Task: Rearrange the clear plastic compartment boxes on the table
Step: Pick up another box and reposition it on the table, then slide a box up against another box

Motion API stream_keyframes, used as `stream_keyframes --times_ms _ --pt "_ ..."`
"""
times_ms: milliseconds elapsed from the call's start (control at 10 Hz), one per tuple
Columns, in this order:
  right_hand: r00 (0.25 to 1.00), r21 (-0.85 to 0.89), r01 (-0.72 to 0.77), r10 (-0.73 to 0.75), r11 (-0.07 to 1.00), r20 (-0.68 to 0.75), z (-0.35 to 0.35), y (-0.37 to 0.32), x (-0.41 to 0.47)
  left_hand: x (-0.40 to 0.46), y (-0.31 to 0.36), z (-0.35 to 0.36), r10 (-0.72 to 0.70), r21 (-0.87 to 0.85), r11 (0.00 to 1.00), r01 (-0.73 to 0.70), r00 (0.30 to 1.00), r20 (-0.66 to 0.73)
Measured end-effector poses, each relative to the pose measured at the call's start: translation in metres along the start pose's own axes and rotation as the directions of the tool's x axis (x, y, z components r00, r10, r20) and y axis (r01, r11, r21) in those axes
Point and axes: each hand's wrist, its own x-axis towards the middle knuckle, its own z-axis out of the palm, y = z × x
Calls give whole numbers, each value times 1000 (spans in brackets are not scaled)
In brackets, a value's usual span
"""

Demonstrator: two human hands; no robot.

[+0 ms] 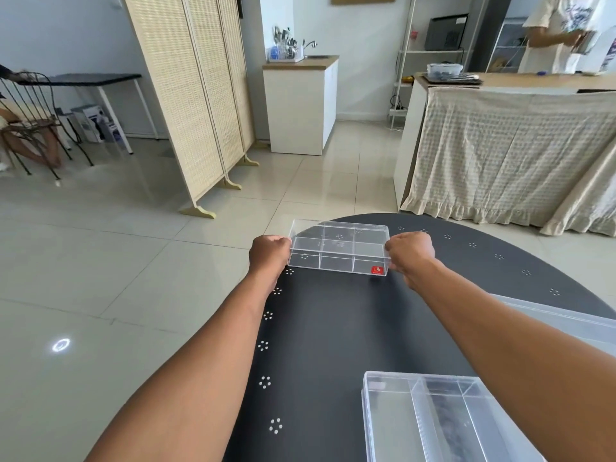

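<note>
A clear plastic compartment box (338,250) with several cells and a red sticker at its near right corner is at the far left part of the round black table (333,328). My left hand (270,253) grips its left end and my right hand (410,251) grips its right end, both arms stretched forward. Whether the box rests on the table or hangs just above it I cannot tell. A second clear compartment box (433,418) lies at the near right, partly under my right forearm. A clear plastic piece (566,320) lies at the right edge.
The table's left edge runs beside my left arm, with tiled floor (133,261) beyond. A folding wicker screen (200,95) stands at the back left. A cloth-draped counter (516,155) stands behind the table, with a person behind it. A wire chair (30,121) is far left.
</note>
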Motion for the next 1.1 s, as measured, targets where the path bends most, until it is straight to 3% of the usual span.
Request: stream_keyframes --times_ms 100,300,500,700,900,1100 --pt "994 -268 104 -104 958 17 -2 -7 -9 -4 2 -3 17 -11 1000 -17 1000 26" --pt "986 -273 166 -169 948 11 -32 -10 -33 -57 16 -24 123 76 990 -121 992 -23" --pt "955 -157 295 -296 942 21 -106 7 -98 -150 4 -48 67 -3 998 -67 997 35" --pt "951 -101 307 -309 946 3 -178 52 -151 -246 -4 -41 84 -21 996 -82 983 166" --pt "943 -233 308 -329 922 -56 -216 99 -185 -293 -22 -32 94 4 995 -95 984 154" --pt "982 -291 168 -185 942 -31 -227 136 -202 -324 -32 -22 69 64 994 -83 978 198"
